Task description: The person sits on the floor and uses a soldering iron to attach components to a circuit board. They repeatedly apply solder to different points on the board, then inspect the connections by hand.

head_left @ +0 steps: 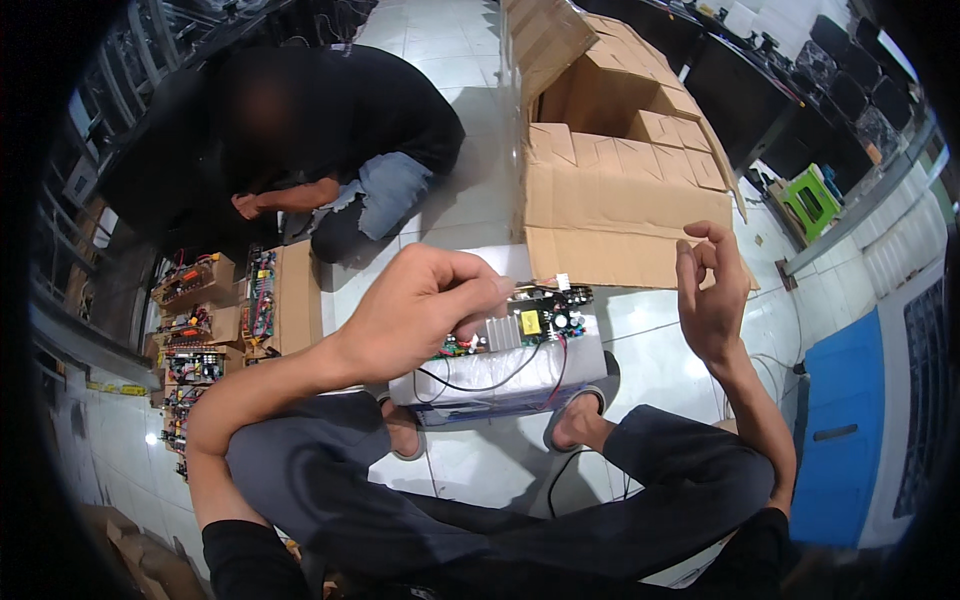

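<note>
A circuit board (pixel 531 322) with a silver finned heat sink, a yellow transformer and several capacitors lies on a white foam-wrapped block (pixel 480 376) between my feet. My left hand (pixel 425 305) is over the board's left end, thumb and fingers pinched together; what they hold, if anything, is hidden behind them. A white plug (pixel 562 282) stands up at the board's far edge. Black and red wires hang over the near side of the block. To the right, my right hand (pixel 712 290) is raised away from the board, fingers bent and thumb apart, with nothing in it.
An open cardboard box (pixel 620 200) with smaller boxes inside stands beyond the block. At the left, more circuit boards (pixel 195 365) sit in cardboard trays near a crouching person (pixel 350 130). A blue panel (pixel 835 430) and a green stool (pixel 810 203) are at the right.
</note>
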{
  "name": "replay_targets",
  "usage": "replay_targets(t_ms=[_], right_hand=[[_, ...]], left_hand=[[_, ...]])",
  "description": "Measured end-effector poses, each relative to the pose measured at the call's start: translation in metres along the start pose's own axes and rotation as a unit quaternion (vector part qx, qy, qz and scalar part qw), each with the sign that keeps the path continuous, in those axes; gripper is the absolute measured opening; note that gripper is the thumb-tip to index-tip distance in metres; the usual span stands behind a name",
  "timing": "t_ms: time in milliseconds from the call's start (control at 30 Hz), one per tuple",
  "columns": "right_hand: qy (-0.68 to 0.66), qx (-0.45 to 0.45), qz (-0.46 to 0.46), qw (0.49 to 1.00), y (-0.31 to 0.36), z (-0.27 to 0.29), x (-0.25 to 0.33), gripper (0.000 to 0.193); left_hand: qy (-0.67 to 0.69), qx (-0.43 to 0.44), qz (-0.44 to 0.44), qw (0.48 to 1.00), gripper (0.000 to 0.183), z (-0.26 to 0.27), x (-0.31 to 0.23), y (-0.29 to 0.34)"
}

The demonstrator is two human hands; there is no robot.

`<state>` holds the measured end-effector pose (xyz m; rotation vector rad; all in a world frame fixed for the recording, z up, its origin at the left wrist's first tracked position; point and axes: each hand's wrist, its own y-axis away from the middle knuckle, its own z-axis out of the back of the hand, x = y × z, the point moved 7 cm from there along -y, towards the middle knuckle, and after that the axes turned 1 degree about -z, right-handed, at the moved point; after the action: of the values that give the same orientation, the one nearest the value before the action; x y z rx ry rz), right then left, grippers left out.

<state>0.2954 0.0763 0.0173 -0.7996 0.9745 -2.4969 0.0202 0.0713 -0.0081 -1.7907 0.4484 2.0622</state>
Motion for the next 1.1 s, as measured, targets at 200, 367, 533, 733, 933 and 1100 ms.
replay_targets(t_ms=[200, 367, 533, 733, 933, 1100], right_hand=[[0.237, 0.246, -0.055, 0.938, 0.020, -0.001, -0.066, 0.019], [0.308, 0.328, 0.050, 0.892, 0.046, 0.004, -0.078, 0.028], [0.304, 0.254, -0.013, 0.918, 0.027, 0.010, -0.061, 0.023], [0.305, 0.281, -0.118, 0.902, 0.014, 0.005, -0.054, 0.014], [0.285, 0.249, -0.105, 0.920, 0.013, 0.003, -0.051, 0.015], [0.207, 0.151, 0.008, 0.967, 0.009, 0.003, -0.030, 0.015]], left_hand=[[-0.003, -0.014, 0.014, 1.000, 0.029, 0.002, -0.001, 0.001], [0.014, -0.017, 0.029, 0.999, 0.027, -0.002, -0.005, 0.001], [0.005, -0.018, 0.017, 1.000, 0.025, 0.001, -0.001, 0.001], [-0.007, -0.029, 0.010, 0.999, 0.025, 0.006, -0.001, 0.003], [-0.017, -0.031, 0.007, 0.999, 0.024, 0.004, -0.004, 0.002], [0.002, -0.022, 0.020, 1.000, 0.020, 0.000, -0.006, 0.003]])
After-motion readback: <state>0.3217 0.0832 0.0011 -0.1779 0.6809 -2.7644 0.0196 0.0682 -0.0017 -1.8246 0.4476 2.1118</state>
